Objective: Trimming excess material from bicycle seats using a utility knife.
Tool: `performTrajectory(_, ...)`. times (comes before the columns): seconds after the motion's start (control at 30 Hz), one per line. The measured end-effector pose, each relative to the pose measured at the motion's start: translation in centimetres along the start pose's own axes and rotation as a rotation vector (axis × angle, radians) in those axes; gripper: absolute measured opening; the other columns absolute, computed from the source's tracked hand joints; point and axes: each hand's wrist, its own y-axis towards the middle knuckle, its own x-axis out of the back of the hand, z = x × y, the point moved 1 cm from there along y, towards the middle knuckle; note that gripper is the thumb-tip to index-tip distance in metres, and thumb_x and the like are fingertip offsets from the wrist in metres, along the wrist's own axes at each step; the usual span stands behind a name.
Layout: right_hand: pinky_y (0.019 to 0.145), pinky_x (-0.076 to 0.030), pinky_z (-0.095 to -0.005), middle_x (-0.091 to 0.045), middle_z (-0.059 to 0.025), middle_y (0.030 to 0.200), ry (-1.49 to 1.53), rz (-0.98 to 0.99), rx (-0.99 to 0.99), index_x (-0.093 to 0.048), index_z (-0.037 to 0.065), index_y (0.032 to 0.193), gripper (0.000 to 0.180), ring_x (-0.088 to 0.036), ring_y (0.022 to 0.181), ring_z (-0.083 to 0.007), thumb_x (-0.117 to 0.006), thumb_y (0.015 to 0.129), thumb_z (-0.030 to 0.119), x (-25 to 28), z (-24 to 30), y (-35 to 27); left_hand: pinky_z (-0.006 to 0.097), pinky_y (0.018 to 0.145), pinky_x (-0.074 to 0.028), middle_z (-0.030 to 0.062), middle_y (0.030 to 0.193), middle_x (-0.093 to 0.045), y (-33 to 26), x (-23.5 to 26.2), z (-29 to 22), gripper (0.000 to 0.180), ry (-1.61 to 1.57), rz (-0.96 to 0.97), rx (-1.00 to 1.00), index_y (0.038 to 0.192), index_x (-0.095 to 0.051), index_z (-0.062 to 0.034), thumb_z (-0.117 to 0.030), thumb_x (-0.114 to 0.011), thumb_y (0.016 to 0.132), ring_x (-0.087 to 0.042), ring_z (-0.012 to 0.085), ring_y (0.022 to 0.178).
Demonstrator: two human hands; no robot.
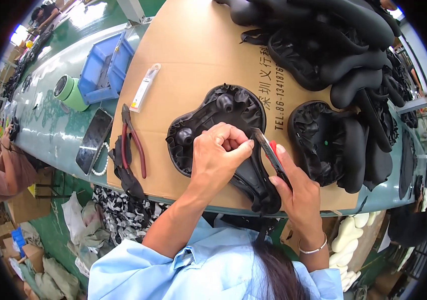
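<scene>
A black bicycle saddle [208,120] lies underside up on a cardboard sheet [188,45], its cover's edge gathered in folds around the rim. Over its middle is my left hand [216,155], thumb and fingers pinched together; whatever they hold, if anything, is hidden. My right hand [301,192] grips a utility knife [272,154] with a red and dark handle. The knife points up and away, close to the left fingertips and above the saddle's narrow end. Just right of it rests another upturned saddle [318,142].
Black saddles [343,50] are heaped at the far right. To the left lie red-handled cutting pliers [136,142], a narrow plastic case [146,87], a phone [95,137] and a string of white beads [102,161]. A blue bin [88,70] and green round container [75,95] stand beyond.
</scene>
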Motion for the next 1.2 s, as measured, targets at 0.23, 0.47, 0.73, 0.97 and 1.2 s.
performTrajectory(0.23, 0.061, -0.05, -0.0363, -0.063, -0.0144, 0.083, 0.027, 0.092, -0.065, -0.054, 0.01, 0.134, 0.052, -0.058, 0.062, -0.0258, -0.069, 0.084, 0.007, 0.1, -0.1, -1.4, 0.022, 0.052, -0.04, -0.0001, 0.065, -0.057, -0.2, 0.3, 0.2, 0.016, -0.108, -0.006, 0.042, 0.066, -0.059, -0.0011, -0.007, -0.073, 0.071, -0.049, 0.0043, 0.056)
performTrajectory(0.47, 0.061, -0.051, -0.0323, -0.068, -0.0162, 0.087, 0.095, 0.141, -0.066, -0.059, 0.01, 0.128, 0.051, -0.063, 0.063, -0.0257, -0.07, 0.079, 0.004, 1.1, -0.7, 0.6, 0.019, 0.051, -0.034, -0.0057, 0.059, -0.051, -0.2, 0.7, 0.8, 0.014, -0.296, 0.124, 0.094, 0.066, -0.06, -0.0035, -0.007, -0.072, 0.071, -0.043, 0.0011, 0.056)
performTrajectory(0.73, 0.076, -0.053, -0.0303, -0.07, -0.017, 0.102, 0.002, 0.479, -0.439, -0.058, 0.005, 0.129, 0.051, -0.07, 0.084, -0.025, -0.065, 0.079, 0.001, 5.3, 1.9, -2.8, 0.018, 0.06, -0.037, -0.005, 0.072, -0.057, -0.1, 1.1, 0.5, 0.009, -0.572, 0.201, 0.1, 0.076, -0.062, -0.0052, -0.005, -0.071, 0.077, -0.048, 0.0011, 0.066)
performTrajectory(0.97, 0.074, -0.053, -0.0296, -0.068, -0.0154, 0.104, 0.402, -0.092, -0.865, -0.049, 0.003, 0.134, 0.05, -0.067, 0.08, -0.0155, -0.064, 0.087, 0.011, 3.3, 3.0, -9.6, 0.027, 0.072, -0.042, 0.0016, 0.081, -0.058, -0.9, 2.0, -0.3, 0.011, -0.782, 0.546, 0.009, 0.084, -0.063, -0.0062, -0.016, -0.068, 0.084, -0.054, 0.0121, 0.073)
performTrajectory(1.2, 0.069, -0.053, -0.03, -0.066, -0.015, 0.108, 0.3, -0.138, -0.484, -0.045, 0.0, 0.134, 0.05, -0.065, 0.08, -0.0186, -0.063, 0.088, 0.007, 0.2, 1.9, -9.3, 0.036, 0.068, -0.047, 0.0032, 0.087, -0.062, 0.2, 4.8, -0.3, 0.017, 0.598, 0.632, -0.821, 0.085, -0.071, -0.0055, -0.021, -0.069, 0.076, -0.059, 0.0231, 0.08)
